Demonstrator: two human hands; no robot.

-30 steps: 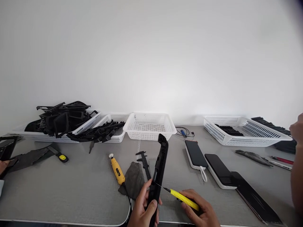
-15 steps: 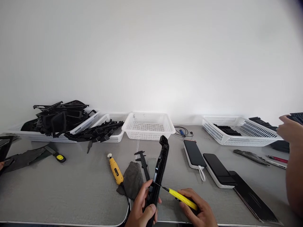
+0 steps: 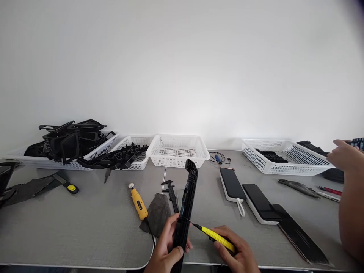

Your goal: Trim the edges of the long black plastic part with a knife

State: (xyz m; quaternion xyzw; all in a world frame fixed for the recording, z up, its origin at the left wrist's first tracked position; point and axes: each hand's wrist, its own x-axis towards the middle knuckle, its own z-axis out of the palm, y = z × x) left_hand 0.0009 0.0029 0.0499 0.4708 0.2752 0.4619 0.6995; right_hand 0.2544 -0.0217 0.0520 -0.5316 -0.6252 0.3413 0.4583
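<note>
A long, ribbed black plastic part point(image 3: 190, 193) stands tilted upward in my left hand point(image 3: 169, 244), its top end hooked to the left. My fingers and thumb wrap round its lower half. My right hand point(image 3: 234, 248) grips a yellow utility knife point(image 3: 217, 238) whose thin blade points left. The blade tip meets the plastic part just above my left thumb, at about mid-length. Behind my left hand lie a dark grey cloth point(image 3: 159, 214), a black caliper point(image 3: 171, 195) and a yellow rotary tool point(image 3: 138, 203) with a white tip.
White baskets line the wall: one heaped with black parts point(image 3: 71, 142), one with smaller parts point(image 3: 131, 153), one central basket point(image 3: 179, 161), one at right point(image 3: 284, 168). Power banks point(image 3: 231, 184) lie at right. Another knife point(image 3: 69, 186) lies left. A co-worker's arm point(image 3: 351, 201) reaches in from the right.
The plastic part and both my hands have shifted slightly left, and the part stands a little more upright. The knife blade stays against it. The whole view has drifted slightly.
</note>
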